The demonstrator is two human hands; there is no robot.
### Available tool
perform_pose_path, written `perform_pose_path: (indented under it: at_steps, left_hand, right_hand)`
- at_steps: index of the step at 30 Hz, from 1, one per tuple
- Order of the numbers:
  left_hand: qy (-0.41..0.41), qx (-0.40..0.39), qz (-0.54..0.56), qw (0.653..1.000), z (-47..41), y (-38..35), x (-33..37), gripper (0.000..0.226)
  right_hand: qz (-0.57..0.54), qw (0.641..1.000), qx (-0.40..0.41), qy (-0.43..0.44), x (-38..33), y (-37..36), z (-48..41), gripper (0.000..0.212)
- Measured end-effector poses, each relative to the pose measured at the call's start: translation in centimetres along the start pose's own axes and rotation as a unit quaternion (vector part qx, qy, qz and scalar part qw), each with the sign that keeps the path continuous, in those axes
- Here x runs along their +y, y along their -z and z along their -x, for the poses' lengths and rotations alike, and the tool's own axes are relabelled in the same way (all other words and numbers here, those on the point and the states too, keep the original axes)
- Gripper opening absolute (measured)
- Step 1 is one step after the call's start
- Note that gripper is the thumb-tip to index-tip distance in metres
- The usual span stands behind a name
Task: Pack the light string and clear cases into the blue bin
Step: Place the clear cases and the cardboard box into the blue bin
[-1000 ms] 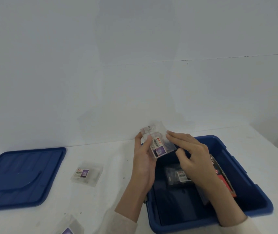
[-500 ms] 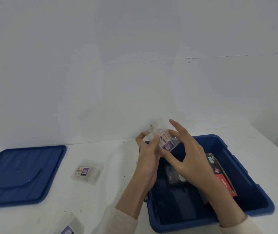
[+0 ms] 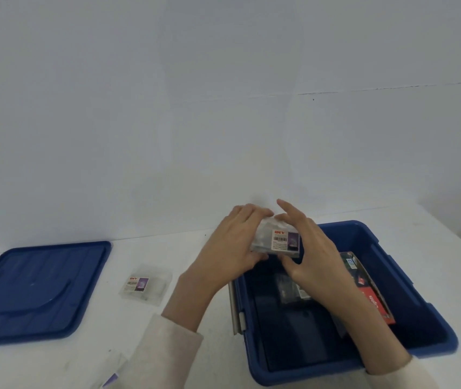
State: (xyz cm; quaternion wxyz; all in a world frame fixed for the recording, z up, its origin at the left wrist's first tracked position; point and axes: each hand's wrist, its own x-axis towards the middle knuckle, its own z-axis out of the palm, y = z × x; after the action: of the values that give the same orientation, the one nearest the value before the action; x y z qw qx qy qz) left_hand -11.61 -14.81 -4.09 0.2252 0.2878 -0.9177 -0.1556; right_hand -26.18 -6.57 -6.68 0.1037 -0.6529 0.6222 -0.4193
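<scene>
I hold a clear case [image 3: 277,238] with a white and purple label between both hands, above the far left corner of the blue bin [image 3: 408,290]. My left hand [image 3: 233,242] grips its left end. My right hand [image 3: 309,248] pinches its right side, index finger raised. Inside the bin, a red boxed light string [image 3: 369,290] leans on the right wall and another clear case [image 3: 289,290] lies on the floor, partly hidden by my right hand. A second labelled clear case [image 3: 146,284] lies on the table left of my arms. A third [image 3: 111,379] pokes in at the bottom edge.
The blue bin lid [image 3: 36,290] lies flat on the white table at the far left. A white wall rises right behind the table. A grey strip [image 3: 235,310] lies against the bin's left side.
Both hands turned the held case from tilted to nearly level, label facing up, and lowered it slightly over the bin's far left corner. My right hand now closes round its right side.
</scene>
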Motion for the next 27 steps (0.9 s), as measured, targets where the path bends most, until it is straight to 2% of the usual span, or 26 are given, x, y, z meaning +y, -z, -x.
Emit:
perform_pose_path:
  at_steps: [2, 6, 11, 15, 23, 27]
  left_hand:
    - [0.017, 0.017, 0.033, 0.999, 0.1, -0.3, 0.1, 0.065]
    - [0.052, 0.037, 0.095, 0.993, 0.5, -0.4, -0.1, 0.062]
    - [0.056, 0.042, 0.076, 0.995, 0.9, -0.5, -0.6, 0.059]
    - [0.053, 0.055, 0.033, 0.997, 1.1, -0.5, -0.7, 0.061]
    - [0.062, 0.063, 0.073, 0.993, 1.3, -0.6, -1.0, 0.057]
    - [0.061, 0.069, 0.075, 0.993, 1.4, -0.5, -1.0, 0.057]
  right_hand:
    - [0.011, 1.000, 0.001, -0.001, 0.0, 0.0, 0.0, 0.090]
    - [0.048, 0.998, 0.017, -0.023, 0.0, 0.0, -0.1, 0.070]
    - [0.087, 0.996, 0.012, -0.013, 0.0, 0.0, -0.3, 0.053]
    - [0.107, 0.994, 0.019, -0.007, 0.0, 0.0, -0.3, 0.051]
    - [0.053, 0.998, 0.014, -0.035, 0.0, 0.0, -0.3, 0.058]
    - [0.085, 0.996, 0.025, -0.018, 0.0, 0.2, -0.4, 0.054]
